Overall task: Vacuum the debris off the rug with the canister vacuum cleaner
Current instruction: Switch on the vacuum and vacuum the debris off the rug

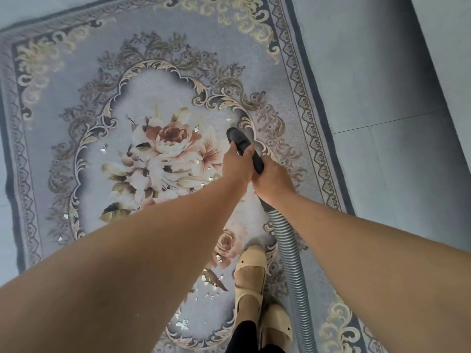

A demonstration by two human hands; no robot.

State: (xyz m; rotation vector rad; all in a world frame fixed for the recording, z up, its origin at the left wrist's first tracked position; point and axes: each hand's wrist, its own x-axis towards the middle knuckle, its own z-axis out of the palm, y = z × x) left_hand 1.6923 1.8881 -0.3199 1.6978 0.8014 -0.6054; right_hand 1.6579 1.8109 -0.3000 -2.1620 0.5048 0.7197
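Two hands on the tool, head view only. Left hand (235,165) wraps the black nozzle (238,138) near its tip. Right hand (274,179) grips it just behind, where the grey ribbed hose (290,248) starts. Nozzle tip sits on the rug (63,80), right edge of the centre medallion. Shiny debris (103,149) is scattered left of the flowers and by the sandals (251,271). Canister is out of frame.

Risks:
- Hose runs right beside the feet, so it could snag or trip.
- Feet near scraps may tread them into the pile.
- Suction could lift the rug.
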